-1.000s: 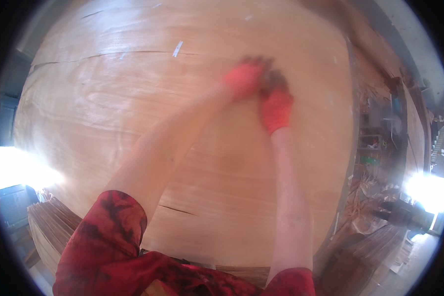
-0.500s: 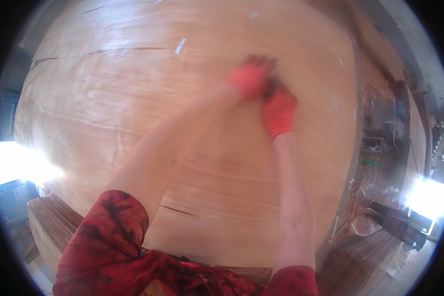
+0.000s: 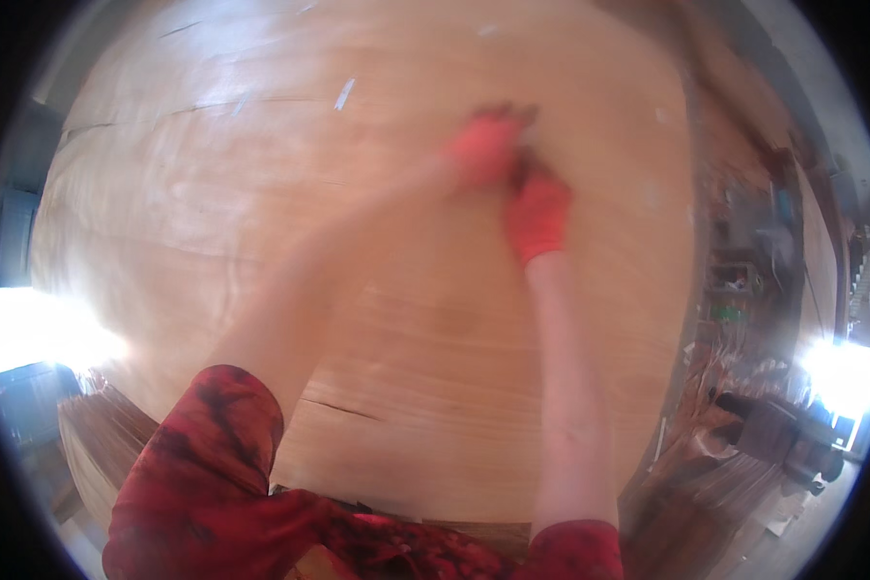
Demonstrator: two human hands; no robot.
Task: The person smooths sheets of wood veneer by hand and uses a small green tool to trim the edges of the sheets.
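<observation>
Wood in a broad, pale-tan, wavy-grained sheet (image 3: 435, 338) is lying beneath your hands, showing a dark crack (image 3: 340, 409) near your body and a narrow whitish strip (image 3: 344, 94) farther off. Your red-gloved, dark-fingered left hand (image 3: 491, 150) and similarly gloved right hand (image 3: 539, 211) are sitting close together over its upper right part; blur is hiding your fingers, so I cannot tell whether they are open, closed or gripping. Beyond the right edge, a small grey box-shaped container (image 3: 733, 277) is holding pale bits, too blurred to identify.
</observation>
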